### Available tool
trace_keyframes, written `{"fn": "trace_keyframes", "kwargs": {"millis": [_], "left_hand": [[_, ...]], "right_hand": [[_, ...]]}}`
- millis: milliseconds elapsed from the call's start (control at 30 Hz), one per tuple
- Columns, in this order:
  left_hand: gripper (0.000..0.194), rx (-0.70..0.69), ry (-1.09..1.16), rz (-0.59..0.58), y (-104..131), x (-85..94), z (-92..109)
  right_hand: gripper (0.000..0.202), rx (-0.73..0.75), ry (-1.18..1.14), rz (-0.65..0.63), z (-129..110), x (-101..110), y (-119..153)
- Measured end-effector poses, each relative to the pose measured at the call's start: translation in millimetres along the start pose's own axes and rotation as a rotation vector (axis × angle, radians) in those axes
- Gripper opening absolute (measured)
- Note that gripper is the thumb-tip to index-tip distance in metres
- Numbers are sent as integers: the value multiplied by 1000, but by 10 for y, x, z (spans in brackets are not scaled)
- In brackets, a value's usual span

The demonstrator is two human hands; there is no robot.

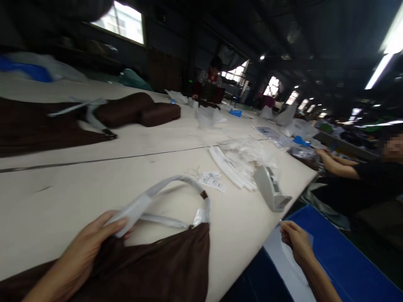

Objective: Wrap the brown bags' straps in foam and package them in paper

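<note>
A dark brown bag (170, 264) lies at the near edge of the table, its strap (173, 180) covered in pale wrapping and arched upward. My left hand (94, 235) is closed around the wrapped strap, thumb on top. My right hand (296, 241) is held off the table's right edge, above a blue box, with its fingers pinched together. A tiny pale spot shows at its fingertips, too small to name. Closest to it on the table is a grey-white tape dispenser (270, 188). Printed tags (212, 180) lie just beyond the strap.
White foam strips (231, 167) and clear plastic bags (248, 151) lie mid-table. More brown bags (132, 111) rest at the far left. A blue box (343, 251) stands beside the right edge. A co-worker's arms (338, 163) are at the right; another person (210, 82) is behind the table.
</note>
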State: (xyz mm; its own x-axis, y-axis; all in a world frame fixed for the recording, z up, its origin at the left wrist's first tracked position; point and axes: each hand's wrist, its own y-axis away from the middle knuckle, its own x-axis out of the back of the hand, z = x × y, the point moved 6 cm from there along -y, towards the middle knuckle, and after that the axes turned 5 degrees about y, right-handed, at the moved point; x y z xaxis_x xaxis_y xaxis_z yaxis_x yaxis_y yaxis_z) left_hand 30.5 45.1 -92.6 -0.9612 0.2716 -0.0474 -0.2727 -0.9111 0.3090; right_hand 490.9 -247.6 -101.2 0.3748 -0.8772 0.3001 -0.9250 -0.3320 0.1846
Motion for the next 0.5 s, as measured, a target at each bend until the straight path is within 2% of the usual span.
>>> {"fn": "trace_keyframes", "kwargs": {"millis": [67,133,200,300,400,500], "left_hand": [[44,-81,59,-32,44,-1,65],[39,-118,105,-55,76,-29,87],[37,-121,137,-77,101,-62,75],[36,-131,162,-104,142,-86,51],[34,-189,155,-135,169,-86,56],[31,-245,164,-159,180,-75,50]], "right_hand": [[39,39,-59,-159,-120,-339,161],[37,125,-109,-355,-379,-832,409],[32,244,-159,-567,-710,-1389,804],[26,390,-258,-881,-1106,-2160,1548],[25,443,-258,-1091,-1193,-2754,2115],[31,399,-195,-1154,-1041,-3133,2313]]}}
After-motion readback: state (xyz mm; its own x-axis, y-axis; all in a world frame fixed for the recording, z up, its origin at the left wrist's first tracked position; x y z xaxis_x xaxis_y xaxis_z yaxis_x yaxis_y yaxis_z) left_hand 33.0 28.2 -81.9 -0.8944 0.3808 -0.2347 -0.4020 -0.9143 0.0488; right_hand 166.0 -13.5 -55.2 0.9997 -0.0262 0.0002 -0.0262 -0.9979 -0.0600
